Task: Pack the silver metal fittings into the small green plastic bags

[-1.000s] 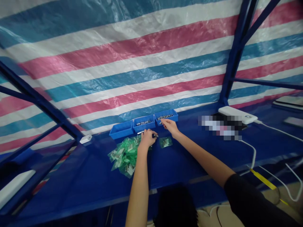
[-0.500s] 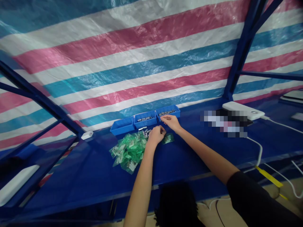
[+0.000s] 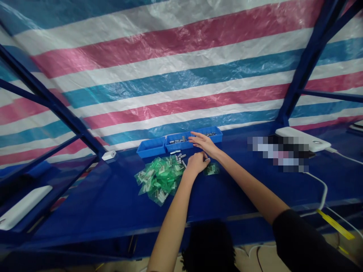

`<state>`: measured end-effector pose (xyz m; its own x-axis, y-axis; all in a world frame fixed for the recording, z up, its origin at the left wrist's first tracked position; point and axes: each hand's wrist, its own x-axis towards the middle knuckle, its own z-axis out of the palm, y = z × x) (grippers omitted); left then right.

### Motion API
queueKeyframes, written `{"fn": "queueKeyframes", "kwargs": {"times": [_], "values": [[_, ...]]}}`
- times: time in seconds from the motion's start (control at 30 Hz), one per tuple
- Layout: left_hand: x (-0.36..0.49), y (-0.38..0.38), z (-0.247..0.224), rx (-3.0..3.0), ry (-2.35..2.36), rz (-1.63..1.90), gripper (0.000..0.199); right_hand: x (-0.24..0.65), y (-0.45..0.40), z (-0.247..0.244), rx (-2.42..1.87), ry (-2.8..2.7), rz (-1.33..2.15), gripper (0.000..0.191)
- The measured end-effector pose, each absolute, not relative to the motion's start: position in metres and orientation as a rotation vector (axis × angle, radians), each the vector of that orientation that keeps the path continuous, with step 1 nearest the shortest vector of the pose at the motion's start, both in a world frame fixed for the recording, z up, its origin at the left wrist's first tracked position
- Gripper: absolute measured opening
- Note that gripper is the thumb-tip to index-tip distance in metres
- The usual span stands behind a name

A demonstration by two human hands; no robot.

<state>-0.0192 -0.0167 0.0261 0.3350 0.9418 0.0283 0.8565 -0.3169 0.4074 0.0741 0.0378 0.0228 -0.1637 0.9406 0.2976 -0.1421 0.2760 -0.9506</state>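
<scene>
My left hand is low over the table with its fingers curled together; what they hold, if anything, is too small to make out. Just right of it lies a small green plastic bag with slim parts inside. My right hand is raised in front of the blue trays, fingers stretched and spread, nothing seen in them. Behind it are the right tray, partly hidden, and the middle tray, both with small silvery metal parts. Loose metal pieces lie left of my left hand.
A pile of green plastic bags with pale parts lies on the blue table. The left blue tray stands behind it. A white adapter is at left; a white power bank with a cable is at right.
My right hand has moved left from the right tray's front toward the middle tray, and its fingers have opened out. My left hand stays curled beside the bag. The camera view has shifted slightly.
</scene>
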Motion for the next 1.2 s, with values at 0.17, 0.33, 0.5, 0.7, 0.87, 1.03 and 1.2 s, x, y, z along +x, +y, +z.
{"fn": "queueKeyframes", "kwargs": {"times": [0.17, 0.33, 0.5, 0.7, 0.87, 1.03, 1.2], "values": [[-0.03, -0.009, 0.027, 2.213, 1.708, 0.507, 0.013, 0.086, 0.036, 0.026, -0.933, -1.688, 0.897, 0.029], [-0.046, -0.003, 0.033, 1.979, 1.981, 0.74, 0.016, 0.112, 0.03, 0.018, -1.265, -2.111, 0.763, 0.032], [-0.052, 0.001, 0.034, 1.828, 2.025, 0.988, 0.02, 0.116, 0.019, 0.017, -1.267, -2.378, 0.868, 0.07], [-0.048, 0.014, 0.025, 1.609, 1.595, 1.389, 0.023, 0.116, 0.031, 0.003, -1.11, -2.295, 0.877, 0.047], [-0.043, 0.01, 0.031, 1.37, 1.363, 1.376, 0.027, 0.112, 0.037, 0.0, -1.015, -2.057, 0.71, 0.057], [-0.045, 0.006, 0.035, 1.404, 1.396, 1.271, 0.036, 0.097, 0.028, 0.013, -0.889, -1.872, 0.739, 0.042], [-0.048, 0.01, 0.031, 1.464, 1.467, 1.219, 0.05, 0.087, 0.024, 0.017, -0.875, -1.788, 0.69, 0.024]]}}
